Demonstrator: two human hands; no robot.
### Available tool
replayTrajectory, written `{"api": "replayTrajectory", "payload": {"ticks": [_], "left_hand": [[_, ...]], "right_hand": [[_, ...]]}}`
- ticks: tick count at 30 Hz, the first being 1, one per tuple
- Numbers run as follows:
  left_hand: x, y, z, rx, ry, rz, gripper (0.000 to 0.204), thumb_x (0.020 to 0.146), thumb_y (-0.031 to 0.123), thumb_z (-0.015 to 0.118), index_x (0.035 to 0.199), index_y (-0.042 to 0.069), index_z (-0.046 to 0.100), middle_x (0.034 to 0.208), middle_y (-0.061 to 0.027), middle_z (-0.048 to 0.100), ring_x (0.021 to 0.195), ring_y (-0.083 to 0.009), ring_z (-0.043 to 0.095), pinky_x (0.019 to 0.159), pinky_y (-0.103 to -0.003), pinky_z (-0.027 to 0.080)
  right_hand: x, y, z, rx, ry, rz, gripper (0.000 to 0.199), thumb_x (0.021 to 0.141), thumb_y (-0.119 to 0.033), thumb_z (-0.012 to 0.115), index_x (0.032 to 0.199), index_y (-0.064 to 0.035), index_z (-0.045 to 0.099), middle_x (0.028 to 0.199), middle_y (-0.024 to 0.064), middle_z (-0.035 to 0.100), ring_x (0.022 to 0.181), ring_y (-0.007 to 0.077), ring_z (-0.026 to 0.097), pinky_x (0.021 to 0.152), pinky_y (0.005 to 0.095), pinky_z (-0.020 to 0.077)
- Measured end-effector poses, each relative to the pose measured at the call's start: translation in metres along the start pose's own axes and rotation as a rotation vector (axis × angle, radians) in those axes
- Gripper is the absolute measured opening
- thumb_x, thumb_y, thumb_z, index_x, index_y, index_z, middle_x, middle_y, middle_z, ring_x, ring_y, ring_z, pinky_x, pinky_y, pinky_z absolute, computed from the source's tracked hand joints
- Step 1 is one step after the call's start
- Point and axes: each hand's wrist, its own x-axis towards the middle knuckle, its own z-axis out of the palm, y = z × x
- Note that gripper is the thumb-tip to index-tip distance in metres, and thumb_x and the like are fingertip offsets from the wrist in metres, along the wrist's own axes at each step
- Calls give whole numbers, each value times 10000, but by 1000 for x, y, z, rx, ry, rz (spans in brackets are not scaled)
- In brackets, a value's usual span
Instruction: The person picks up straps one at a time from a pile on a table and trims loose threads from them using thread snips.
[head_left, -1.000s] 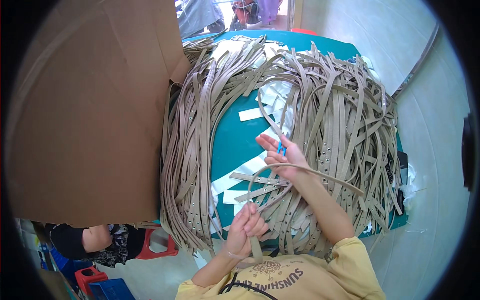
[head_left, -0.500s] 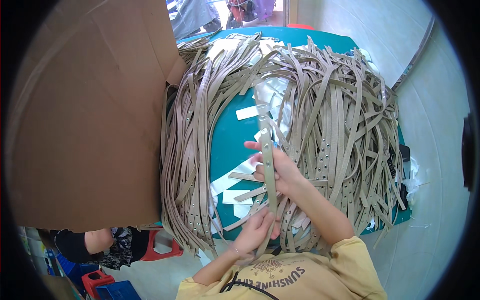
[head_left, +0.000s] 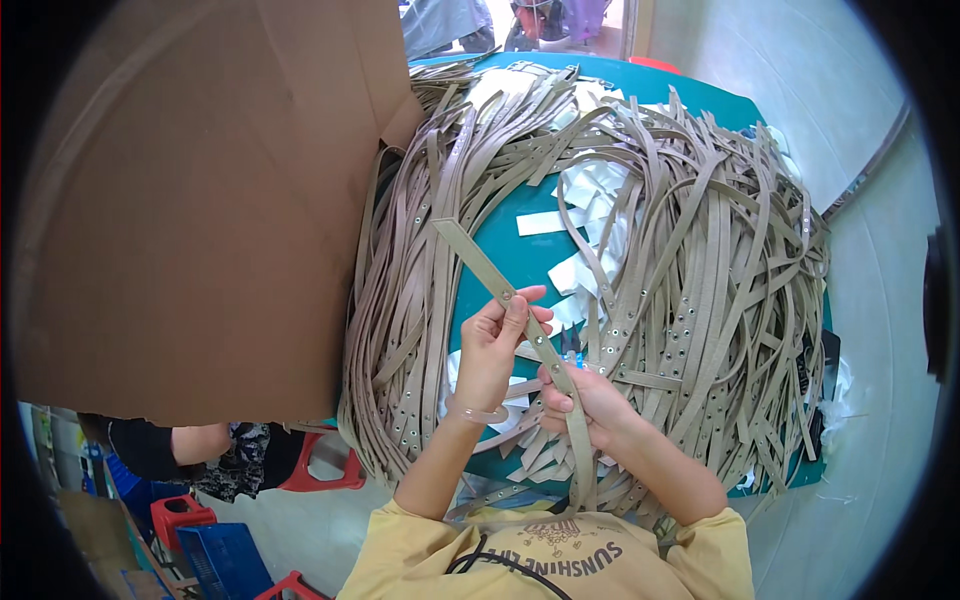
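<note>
A beige strap with a row of metal eyelets runs slantwise between my hands, its slanted end pointing up and left. My left hand, a pale bangle at its wrist, pinches the strap by an eyelet with thumb and fingers. Lower down, my right hand is closed round the same strap, whose tail hangs toward my shirt. Just above the right fingers a small tool with dark tips and a blue part sticks out, seemingly in that hand; its grip is hidden.
Long heaps of similar straps cover the right and left of the green table. White paper pieces lie between. A tall cardboard box stands at left. Beyond it are a person, a red stool and a blue crate.
My left hand has moved up from the strap's lower part to near its far end. My right hand has shifted down, and the strap now tilts left. The view has shifted slightly.
</note>
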Motion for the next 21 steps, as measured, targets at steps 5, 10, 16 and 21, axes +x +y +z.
{"api": "replayTrajectory", "payload": {"ticks": [5,10,16,21], "left_hand": [[4,0,-12,-219,-48,-63,398,955,314,417,1152,-13,529,1054,-116,592,884,-170,617,758,-277,521],[3,11,-20,-400,-236,-48,529,941,365,380,1308,-16,356,1181,-188,529,1071,-286,564,881,-354,500],[-4,16,-12,-193,-184,18,407,943,156,448,1296,-30,369,1203,-196,521,1075,-287,561,894,-346,493],[7,14,-18,-207,-51,-3,351,928,72,431,1264,-29,425,1179,-188,545,1042,-258,586,849,-308,520]], "right_hand": [[-6,-9,2,-131,15,-118,311,942,-363,442,909,-63,517,525,-30,411,417,76,321,439,234,301],[-11,-9,4,-352,117,-396,230,879,-270,590,912,-50,531,604,-29,483,483,56,418,489,210,366],[-12,-9,5,-611,230,-574,181,861,-201,626,911,-41,556,687,-38,547,573,17,457,520,168,364],[-13,-12,9,-617,215,-483,213,912,-217,541,967,-12,559,684,-46,533,539,-1,382,481,168,287]]}}
